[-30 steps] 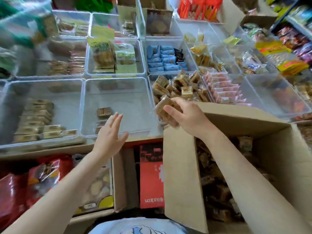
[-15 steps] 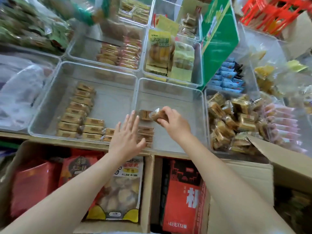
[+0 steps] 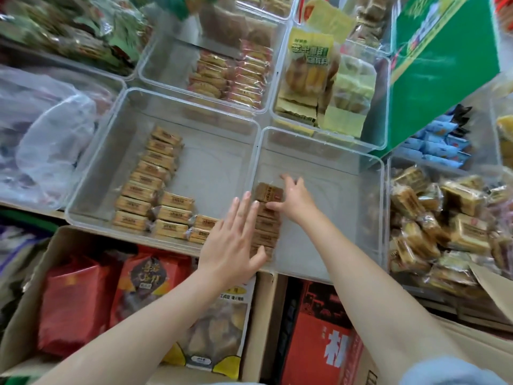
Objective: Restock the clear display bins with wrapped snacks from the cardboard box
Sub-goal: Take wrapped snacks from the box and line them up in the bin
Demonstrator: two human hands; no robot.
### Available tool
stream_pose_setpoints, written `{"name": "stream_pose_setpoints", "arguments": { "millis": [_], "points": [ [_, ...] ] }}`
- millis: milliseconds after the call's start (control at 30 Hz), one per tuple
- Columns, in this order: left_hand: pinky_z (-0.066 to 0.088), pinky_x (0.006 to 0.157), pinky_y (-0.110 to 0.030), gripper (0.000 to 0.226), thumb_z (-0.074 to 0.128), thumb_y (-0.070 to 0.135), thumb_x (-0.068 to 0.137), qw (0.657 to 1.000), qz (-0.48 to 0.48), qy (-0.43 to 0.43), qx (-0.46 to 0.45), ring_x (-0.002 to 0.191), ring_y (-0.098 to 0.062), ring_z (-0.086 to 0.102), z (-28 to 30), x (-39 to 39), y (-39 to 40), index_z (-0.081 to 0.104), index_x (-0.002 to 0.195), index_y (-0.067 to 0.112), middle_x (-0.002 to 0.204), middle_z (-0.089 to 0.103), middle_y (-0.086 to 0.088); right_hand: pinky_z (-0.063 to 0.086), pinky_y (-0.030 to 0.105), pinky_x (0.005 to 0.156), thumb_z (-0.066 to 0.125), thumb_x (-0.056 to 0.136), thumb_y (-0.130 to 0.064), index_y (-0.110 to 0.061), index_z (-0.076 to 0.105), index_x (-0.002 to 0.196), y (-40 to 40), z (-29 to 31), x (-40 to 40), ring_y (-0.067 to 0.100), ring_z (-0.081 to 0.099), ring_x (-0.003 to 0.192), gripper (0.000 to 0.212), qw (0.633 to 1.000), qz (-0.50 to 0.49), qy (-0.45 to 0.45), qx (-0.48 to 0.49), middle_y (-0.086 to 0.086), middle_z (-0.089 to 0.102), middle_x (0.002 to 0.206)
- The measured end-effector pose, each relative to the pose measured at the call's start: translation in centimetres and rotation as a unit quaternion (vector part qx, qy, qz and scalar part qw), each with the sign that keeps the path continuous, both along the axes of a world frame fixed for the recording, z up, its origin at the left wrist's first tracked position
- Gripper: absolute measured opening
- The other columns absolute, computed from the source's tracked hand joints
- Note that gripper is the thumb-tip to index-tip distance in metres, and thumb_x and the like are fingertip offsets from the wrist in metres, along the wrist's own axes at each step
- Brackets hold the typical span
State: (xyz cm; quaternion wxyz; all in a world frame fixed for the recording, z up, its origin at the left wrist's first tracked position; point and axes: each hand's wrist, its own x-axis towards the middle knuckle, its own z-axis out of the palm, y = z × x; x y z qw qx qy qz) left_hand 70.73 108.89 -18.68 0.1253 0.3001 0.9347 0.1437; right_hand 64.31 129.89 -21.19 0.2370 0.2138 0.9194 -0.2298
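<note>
Right hand (image 3: 294,200) pinches brown snack (image 3: 268,192) — left hand (image 3: 233,243) flat.

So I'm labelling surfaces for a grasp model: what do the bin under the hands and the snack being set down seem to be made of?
The clear bin looks like rigid, glossy transparent plastic: the shelf shows through its walls and its rim catches light. The brown snack under the right hand seems wrapped in thin clear film, judging by its sheen; the inside is unclear.
</note>
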Motion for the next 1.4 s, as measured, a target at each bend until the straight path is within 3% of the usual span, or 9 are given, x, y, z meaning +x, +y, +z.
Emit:
{"name": "stream_pose_setpoints", "arguments": {
  "millis": [100, 233, 467, 667, 867, 1033, 1200, 1300, 1400],
  "points": [
    [0.046, 0.108, -0.040, 0.091, 0.040, 0.055, 0.089, 1.000, 0.006, 0.005, 0.001, 0.155, -0.027, 0.010, 0.1, 0.1, 0.1, 0.007, 0.161, 0.010, 0.169, -0.003, -0.012, 0.036, 0.040, 0.114, 0.081, 0.078, -0.047, -0.020, 0.033, 0.154, 1.2, -0.2, -1.2, 0.031, 0.036, 0.142, 0.093, 0.995, 0.076, -0.053, -0.027, 0.010, 0.033, 0.156],
    [0.052, 0.099, -0.037, 0.089, 0.046, 0.053, 0.088, 1.000, 0.010, 0.011, 0.003, 0.155, -0.027, 0.015, 0.1, 0.1, 0.1, 0.016, 0.160, 0.009, 0.169, 0.002, -0.013, 0.041, 0.033, 0.107, 0.081, 0.079, -0.046, -0.015, 0.045, 0.147, 1.6, -0.2, -2.0, 0.031, 0.047, 0.133, 0.083, 0.990, 0.077, -0.104, -0.054, 0.013, 0.042, 0.146],
    [0.051, 0.100, -0.037, 0.088, 0.045, 0.051, 0.088, 1.000, 0.013, 0.017, 0.005, 0.154, -0.028, 0.017, 0.0, 0.2, 0.2, 0.020, 0.159, 0.007, 0.168, 0.007, -0.014, 0.044, 0.035, 0.097, 0.064, 0.095, -0.032, -0.019, 0.064, 0.116, 0.0, -0.5, 1.1, 0.033, 0.054, 0.110, 0.025, 0.996, 0.023, 0.049, -0.065, 0.006, 0.037, 0.111],
    [0.052, 0.097, -0.035, 0.086, 0.040, 0.052, 0.089, 1.000, 0.007, 0.015, -0.010, 0.155, -0.027, 0.014, -0.1, 0.2, 0.2, 0.016, 0.160, 0.009, 0.169, 0.001, -0.014, 0.046, 0.038, 0.094, 0.046, 0.104, -0.025, -0.027, 0.061, 0.136, -1.8, -1.8, 3.0, 0.039, 0.058, 0.109, 0.036, 0.996, -0.044, 0.067, -0.034, 0.017, 0.048, 0.119],
    [0.052, 0.097, -0.035, 0.085, 0.035, 0.053, 0.091, 1.000, 0.003, 0.011, -0.018, 0.156, -0.025, 0.007, -0.1, 0.1, 0.2, 0.010, 0.161, 0.012, 0.168, -0.008, -0.012, 0.045, 0.046, 0.103, 0.038, 0.104, -0.041, -0.042, 0.042, 0.147, -1.4, -1.0, 3.0, 0.036, 0.050, 0.123, 0.043, 1.000, 0.020, -0.002, 0.006, 0.015, 0.047, 0.129],
    [0.041, 0.108, -0.036, 0.081, 0.028, 0.054, 0.095, 0.999, -0.009, 0.005, -0.053, 0.156, -0.024, -0.004, 0.7, 0.0, 0.2, -0.001, 0.162, 0.019, 0.166, -0.023, -0.010, 0.046, 0.043, 0.099, 0.045, 0.103, -0.035, -0.037, 0.038, 0.150, -0.9, 2.8, 6.2, 0.031, 0.050, 0.121, 0.047, 0.999, 0.025, 0.013, -0.035, 0.009, 0.044, 0.128],
    [0.005, 0.125, -0.051, 0.075, 0.011, 0.053, 0.094, 0.995, -0.013, 0.000, -0.099, 0.153, -0.026, -0.021, 1.9, 0.3, 0.1, 0.004, 0.162, 0.021, 0.163, -0.029, -0.010, 0.044, 0.030, 0.091, 0.051, 0.102, -0.031, -0.025, 0.068, 0.120, -0.6, 10.0, 12.3, 0.017, 0.058, 0.104, 0.025, 0.992, 0.042, 0.075, -0.094, -0.002, 0.060, 0.114],
    [-0.005, 0.125, -0.049, 0.081, 0.002, 0.052, 0.090, 0.996, -0.035, 0.006, -0.084, 0.154, -0.030, -0.013, 3.8, 2.9, 1.8, 0.019, 0.160, 0.017, 0.168, -0.010, -0.013, 0.046, 0.026, 0.079, 0.052, 0.102, -0.028, -0.022, 0.071, 0.113, 1.0, 16.1, 18.1, 0.010, 0.060, 0.090, 0.022, 0.979, 0.025, 0.178, -0.094, -0.007, 0.067, 0.105],
    [0.018, 0.122, -0.053, 0.069, 0.028, 0.051, 0.090, 0.993, -0.080, -0.038, 0.072, 0.151, -0.035, 0.023, 6.4, 8.9, 5.9, 0.055, 0.140, 0.012, 0.162, 0.029, -0.017, 0.052, 0.029, 0.070, 0.054, 0.100, -0.019, -0.018, 0.072, 0.099, 3.9, 20.9, 25.1, 0.010, 0.064, 0.077, 0.018, 0.946, -0.077, 0.300, -0.090, -0.004, 0.070, 0.086]
  ]
}}
